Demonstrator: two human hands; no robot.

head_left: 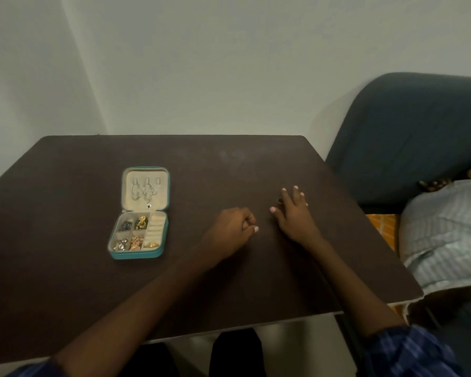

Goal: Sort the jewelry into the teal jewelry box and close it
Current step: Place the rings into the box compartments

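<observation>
1. Two forearms are extended over the table (65,281) from the near edge, each ending in a rolled dark blue striped sleeve (408,352).
2. A flat, matte, dark brown tabletop with rounded corners is seen, its near edge showing a pale rim.
3. Left hand (230,231): laid on the tabletop near the middle, fingers curled into a loose fist with the thumb tip forward; whether anything is held inside cannot be told.
4. Right hand (292,213): laid just beside the left but apart from it, fingers straight and spread flat on the surface, with pale nails.
5. Small ring (279,200): a dark, round band lying on the tabletop, touching or just beside the right hand's index finger; its material cannot be told.
6. Teal jewelry box (136,254): a small square case with rounded corners, set well to the left of both hands and lying open. Its tray is lined in cream fabric and divided into compartments.
   - Small pieces in dark, green-gold, silver and rose-gold tones are held in the four left compartments.
   - A gold ring (153,244) is seated at the near end of the padded roll section on the right.
7. Open lid (145,189): folded back flat beyond the tray, cream-lined, with silver chains and hoops hung on it.
8. Dark blue upholstered seat (408,137): placed to the right of the table, with a pale striped cloth (446,235) lying on it.
9. Plain pale walls are seen beyond, meeting in a corner at far left.
</observation>
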